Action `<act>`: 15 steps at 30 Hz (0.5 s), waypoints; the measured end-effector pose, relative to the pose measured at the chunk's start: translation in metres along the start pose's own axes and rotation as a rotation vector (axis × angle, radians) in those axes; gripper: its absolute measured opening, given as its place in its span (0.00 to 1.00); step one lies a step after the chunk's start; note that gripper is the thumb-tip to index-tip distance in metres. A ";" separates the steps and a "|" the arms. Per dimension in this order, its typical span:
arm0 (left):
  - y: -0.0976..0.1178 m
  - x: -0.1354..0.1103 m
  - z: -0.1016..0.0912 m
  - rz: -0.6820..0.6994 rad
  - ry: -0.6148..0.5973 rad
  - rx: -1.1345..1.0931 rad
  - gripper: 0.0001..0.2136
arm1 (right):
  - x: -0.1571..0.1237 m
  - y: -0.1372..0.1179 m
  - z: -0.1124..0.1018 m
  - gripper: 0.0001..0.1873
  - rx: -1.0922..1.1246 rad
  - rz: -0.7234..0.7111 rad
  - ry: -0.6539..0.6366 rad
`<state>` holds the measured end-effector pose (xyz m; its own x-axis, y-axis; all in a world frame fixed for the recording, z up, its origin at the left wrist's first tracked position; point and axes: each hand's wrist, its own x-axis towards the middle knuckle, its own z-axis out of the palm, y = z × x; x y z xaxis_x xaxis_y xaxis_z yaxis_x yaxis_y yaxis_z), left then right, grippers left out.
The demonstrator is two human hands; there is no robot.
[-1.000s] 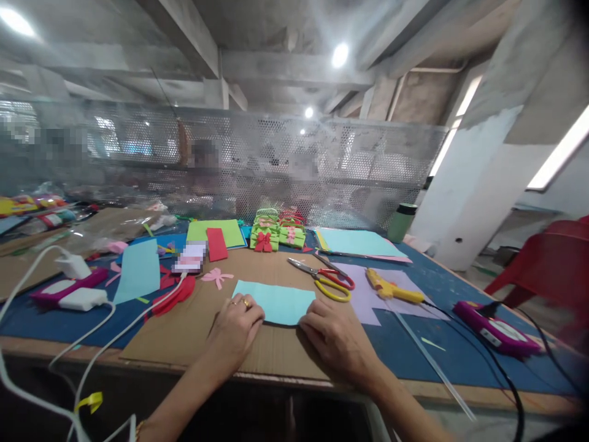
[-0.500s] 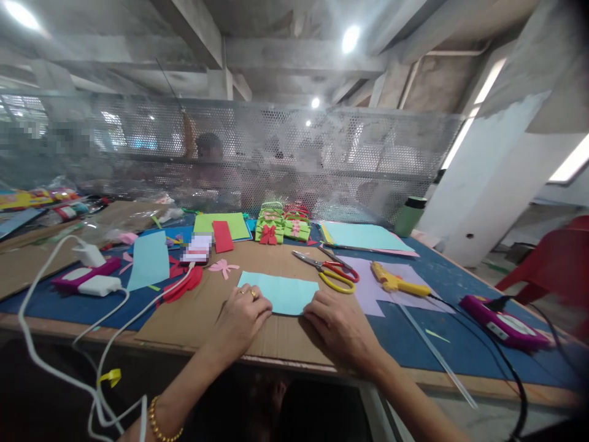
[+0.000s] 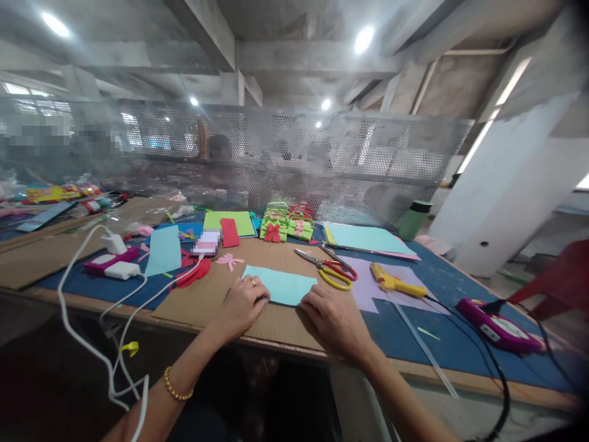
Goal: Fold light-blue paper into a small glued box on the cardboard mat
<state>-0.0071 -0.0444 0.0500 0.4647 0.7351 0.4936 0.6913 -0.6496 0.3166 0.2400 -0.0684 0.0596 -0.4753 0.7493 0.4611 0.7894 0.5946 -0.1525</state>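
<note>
A light blue sheet of paper or thin foam (image 3: 285, 287), folded into a strip, lies on brown cardboard (image 3: 202, 301) in front of me. My left hand (image 3: 246, 301) presses its near left corner, fingers curled together. At the near right corner my right hand (image 3: 329, 310) grips the edge in the same way, thumb and fingers closed. Just beyond the right hand lie yellow-handled scissors (image 3: 334, 277) and red-handled scissors (image 3: 343, 265). A pink bow (image 3: 229, 262) rests on the cardboard beyond my left hand.
To the right, a yellow glue gun (image 3: 396, 283) with a clear glue stick lies on lilac sheets (image 3: 365, 298), its cord near a purple power strip (image 3: 497, 328). Small green bags (image 3: 275, 222) stand at the back. White cables (image 3: 69, 270) hang over the left edge.
The view has turned slightly left, so everything sits a little differently in the picture. Both hands stay on the light blue sheet, which looks much the same.
</note>
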 end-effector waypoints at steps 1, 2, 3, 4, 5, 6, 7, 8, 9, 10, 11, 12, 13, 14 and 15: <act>0.000 0.000 -0.001 0.000 -0.008 -0.006 0.07 | 0.000 -0.001 0.000 0.11 -0.003 0.003 0.002; 0.000 0.000 -0.001 -0.004 -0.012 -0.014 0.07 | 0.001 -0.001 -0.001 0.11 -0.006 0.008 0.009; 0.001 0.000 -0.002 -0.012 -0.017 -0.024 0.08 | 0.001 -0.002 -0.002 0.11 -0.008 0.016 0.011; 0.001 0.001 -0.003 -0.026 -0.023 -0.037 0.09 | 0.002 -0.002 -0.004 0.12 -0.009 0.029 0.006; 0.001 0.002 -0.004 -0.044 -0.032 -0.056 0.09 | 0.003 -0.002 -0.005 0.11 -0.003 0.051 -0.003; 0.001 0.003 -0.004 -0.069 -0.043 -0.086 0.09 | 0.004 -0.002 -0.007 0.11 0.014 0.079 -0.021; 0.001 0.004 -0.005 -0.098 -0.058 -0.124 0.09 | 0.005 -0.002 -0.010 0.10 0.039 0.110 -0.048; 0.000 0.006 -0.006 -0.126 -0.071 -0.162 0.09 | 0.007 -0.002 -0.012 0.09 0.068 0.143 -0.080; -0.002 0.009 -0.007 -0.150 -0.086 -0.197 0.08 | 0.009 -0.001 -0.014 0.08 0.093 0.172 -0.109; -0.005 0.011 -0.007 -0.168 -0.100 -0.225 0.08 | 0.011 -0.001 -0.016 0.08 0.106 0.196 -0.132; -0.007 0.014 -0.008 -0.180 -0.117 -0.243 0.07 | 0.013 -0.001 -0.017 0.08 0.101 0.213 -0.149; -0.010 0.017 -0.009 -0.187 -0.138 -0.254 0.07 | 0.014 -0.001 -0.019 0.09 0.083 0.225 -0.159; -0.013 0.019 -0.010 -0.191 -0.162 -0.260 0.06 | 0.016 -0.002 -0.020 0.09 0.059 0.235 -0.164; -0.016 0.021 -0.012 -0.197 -0.186 -0.267 0.06 | 0.017 -0.003 -0.022 0.09 0.039 0.247 -0.168; -0.018 0.023 -0.013 -0.203 -0.208 -0.272 0.06 | 0.018 -0.004 -0.023 0.09 0.023 0.261 -0.173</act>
<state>-0.0162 -0.0184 0.0663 0.4552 0.8594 0.2329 0.6220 -0.4941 0.6074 0.2371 -0.0638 0.0887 -0.3185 0.9149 0.2481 0.8853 0.3807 -0.2670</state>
